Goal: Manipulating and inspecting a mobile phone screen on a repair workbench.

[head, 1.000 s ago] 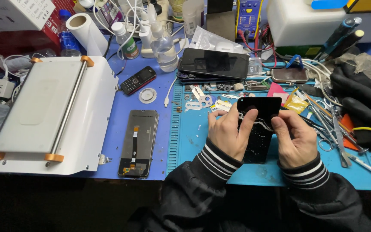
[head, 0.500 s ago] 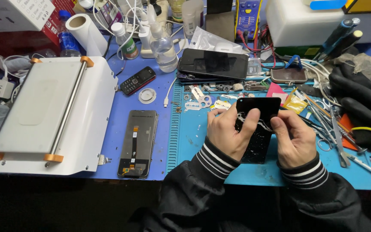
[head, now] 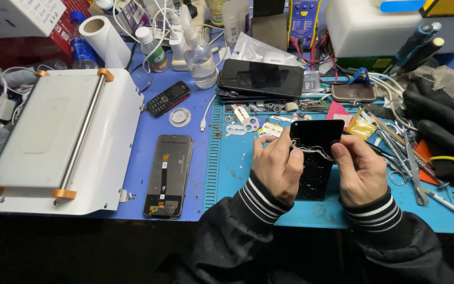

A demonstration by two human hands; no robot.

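Note:
Both my hands hold a black phone screen panel over the blue work mat. My left hand grips its left edge, thumb on the face. My right hand grips the right edge, its fingers pinching at a whitish strip of glue residue that runs across the panel. White flecks dot the lower half of the panel. The panel's bottom end rests near the mat.
A second screen panel lies face down to the left. A white machine with a metal bar fills the left side. Behind are a dark smartphone, a small keypad phone, bottles, tweezers and tools, black gloves.
The hands and panel have stayed almost where they were. My right fingers have shifted slightly along the glue strip.

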